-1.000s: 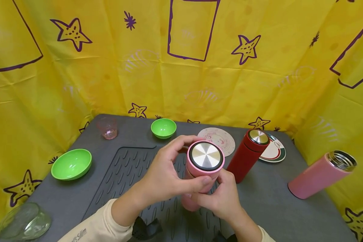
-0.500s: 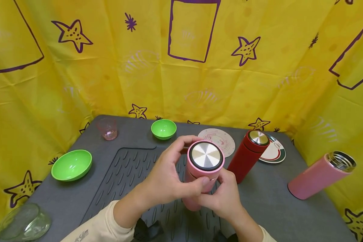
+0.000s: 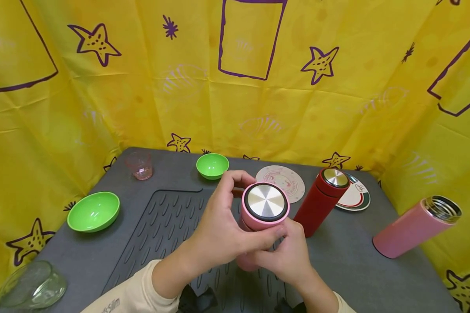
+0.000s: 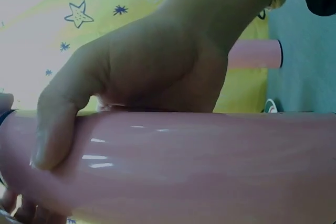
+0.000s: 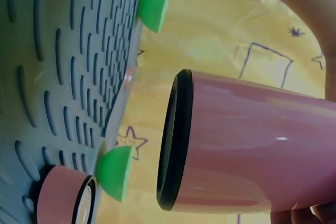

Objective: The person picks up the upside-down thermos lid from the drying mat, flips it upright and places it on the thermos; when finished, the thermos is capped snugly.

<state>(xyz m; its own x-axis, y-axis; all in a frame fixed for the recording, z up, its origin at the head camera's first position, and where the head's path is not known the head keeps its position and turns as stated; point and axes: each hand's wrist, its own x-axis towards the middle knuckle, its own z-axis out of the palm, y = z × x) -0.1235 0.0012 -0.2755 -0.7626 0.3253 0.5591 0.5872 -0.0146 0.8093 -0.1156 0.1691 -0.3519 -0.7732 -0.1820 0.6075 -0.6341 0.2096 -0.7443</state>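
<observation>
Pink thermos [image 3: 258,221] sits upright over the ribbed mat [image 3: 160,230] at the surface's centre; I see my left hand [image 3: 219,234] curled around its lid [image 3: 265,204] and my right hand [image 3: 290,256] gripping its body, red thermos [image 3: 321,200] just beside.

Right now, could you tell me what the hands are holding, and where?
Both grip the pink flask: left hand round its lid end, right hand round the body below.

The grey table [image 3: 360,265] carried a ribbed mat [image 3: 160,226], two green bowls [image 3: 93,211] [image 3: 212,165], a pink cup [image 3: 139,165], two plates [image 3: 287,178] [image 3: 354,196], a red flask [image 3: 320,201], an open pink flask [image 3: 413,227] and a glass bowl [image 3: 31,285].
</observation>
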